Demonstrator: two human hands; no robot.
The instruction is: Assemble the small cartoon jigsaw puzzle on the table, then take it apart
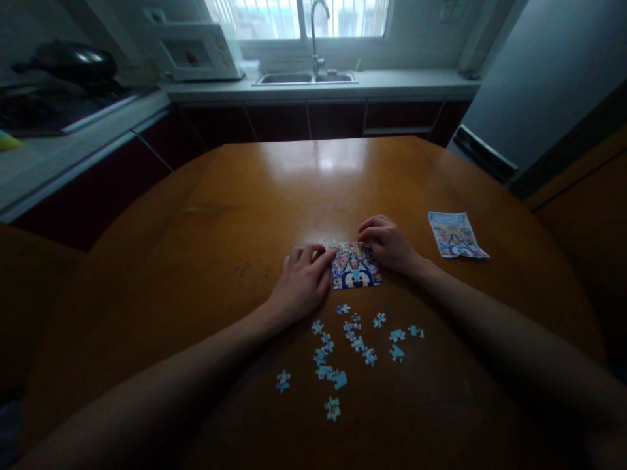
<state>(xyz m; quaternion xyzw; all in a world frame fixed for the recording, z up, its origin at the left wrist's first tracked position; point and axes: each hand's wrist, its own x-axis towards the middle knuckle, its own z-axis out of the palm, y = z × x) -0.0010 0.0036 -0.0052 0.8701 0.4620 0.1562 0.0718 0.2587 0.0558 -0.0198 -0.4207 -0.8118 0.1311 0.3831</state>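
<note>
A partly assembled jigsaw puzzle point(356, 267) lies flat on the table, with a blue cartoon dog face along its near edge and an uneven far edge. My left hand point(304, 277) rests at its left side, fingers spread loosely and the index fingertip touching the upper left corner. At the far right corner, my right hand point(388, 243) has its fingers bent and closed together against the puzzle; whatever they pinch is hidden. Several loose puzzle pieces point(358, 343) are scattered on the near side, with one piece point(283, 381) off to the left and another point(332, 409) closest to me.
A creased printed picture sheet point(455, 235) lies to the right on the brown wooden table point(235, 189). Beyond the table are a sink point(287, 79), a microwave point(196, 52), a stove with a dark pan point(73, 62), and a large grey appliance point(543, 78).
</note>
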